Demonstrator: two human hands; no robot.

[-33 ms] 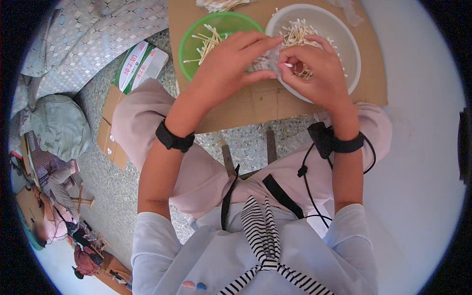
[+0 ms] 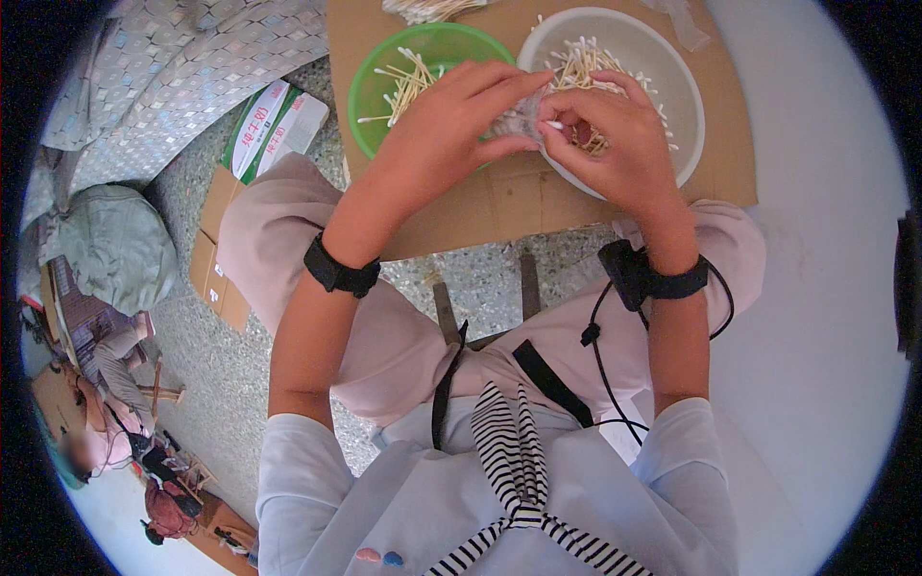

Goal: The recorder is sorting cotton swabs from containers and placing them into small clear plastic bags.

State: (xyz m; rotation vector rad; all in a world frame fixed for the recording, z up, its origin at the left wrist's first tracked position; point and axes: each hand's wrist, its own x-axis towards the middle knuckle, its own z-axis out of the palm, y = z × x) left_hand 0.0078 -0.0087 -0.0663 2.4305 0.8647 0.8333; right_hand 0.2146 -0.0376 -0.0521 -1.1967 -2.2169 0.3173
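Note:
My left hand (image 2: 471,106) is closed around a small clear plastic bag (image 2: 523,117), its thumb and fingers holding the bag's sides. Cotton swabs appear to be inside, though the fingers cover much of it. Close against the bag's opening, my right hand (image 2: 615,134) pinches a cotton swab (image 2: 555,125) between thumb and forefinger; only its white tip shows. Below my left hand is a green bowl (image 2: 370,72) with loose cotton swabs (image 2: 411,82) in it. Under my right hand stands a white bowl (image 2: 693,106), heaped with more swabs (image 2: 586,62).
Both bowls stand on a cardboard-topped table (image 2: 461,226). At its far edge lie a bundle of swabs (image 2: 432,10) and a crumpled clear bag (image 2: 687,24). A green and white carton (image 2: 274,130) is on the floor at left; a white wall (image 2: 816,288) borders the right.
My right hand has shifted slightly left, bringing the swab tip closer to the bag. My left hand stays in place.

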